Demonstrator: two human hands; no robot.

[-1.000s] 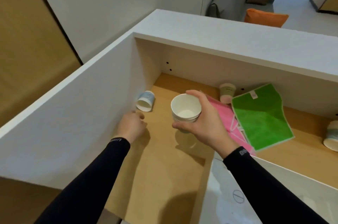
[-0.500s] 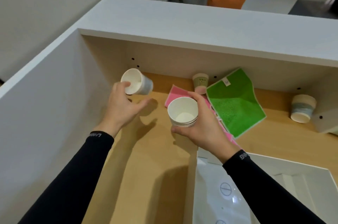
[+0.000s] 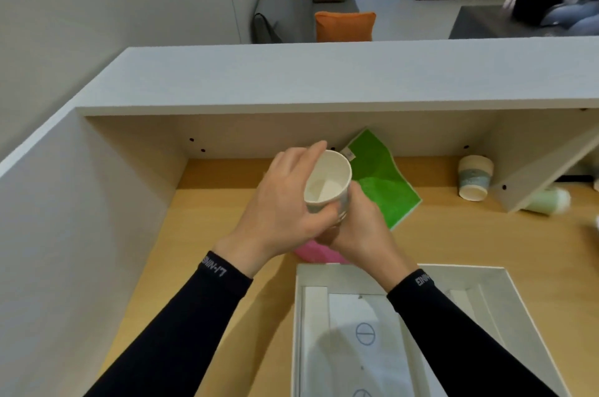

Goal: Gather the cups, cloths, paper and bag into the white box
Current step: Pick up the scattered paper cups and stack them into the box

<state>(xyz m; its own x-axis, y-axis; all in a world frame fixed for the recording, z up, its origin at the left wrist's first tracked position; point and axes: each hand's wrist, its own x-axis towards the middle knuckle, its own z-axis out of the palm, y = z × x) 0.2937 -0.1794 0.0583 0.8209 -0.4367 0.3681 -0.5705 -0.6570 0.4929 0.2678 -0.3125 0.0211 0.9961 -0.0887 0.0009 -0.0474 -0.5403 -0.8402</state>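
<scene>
Both hands meet over the wooden desk. My left hand [image 3: 278,211] grips a white paper cup [image 3: 327,182], its open mouth facing me. My right hand [image 3: 363,234] holds the stacked cups below it, mostly hidden by the fingers. A green cloth [image 3: 382,182] lies behind the hands, and a pink cloth [image 3: 316,252] shows beneath them. The white box [image 3: 505,296] sits at the near right, with white paper [image 3: 359,348] inside. Another paper cup [image 3: 473,177] lies on its side at the right, and a pale green cup [image 3: 547,201] lies further right.
White partition walls [image 3: 81,218] close the desk on the left and at the back. A slanted white board [image 3: 544,169] leans at the right rear. Beyond the partition are an orange cushion [image 3: 345,26] and a grey sofa.
My left hand lifted the blue-banded cup from the left corner and brought it right, onto the cups in my right hand. The view shifted to the right.
</scene>
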